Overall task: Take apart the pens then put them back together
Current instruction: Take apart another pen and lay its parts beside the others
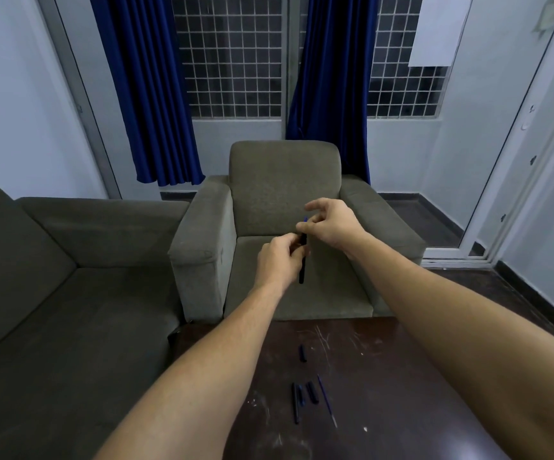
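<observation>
A dark pen barrel (302, 267) is held nearly upright in the air in front of the armchair. My left hand (277, 262) grips its middle. My right hand (330, 224) pinches the pen's top end, where a bit of blue shows between the fingertips. On the dark table below lie loose pen parts: a short cap piece (302, 353), a long dark barrel (295, 403), another short dark piece (312, 392) and a thin blue refill (327, 401).
A dark wooden table (385, 393) with scratches fills the lower middle. A grey armchair (269, 194) stands straight ahead, a grey sofa (53, 293) on the left. Blue curtains and a grilled window are behind; a glass door is at the right.
</observation>
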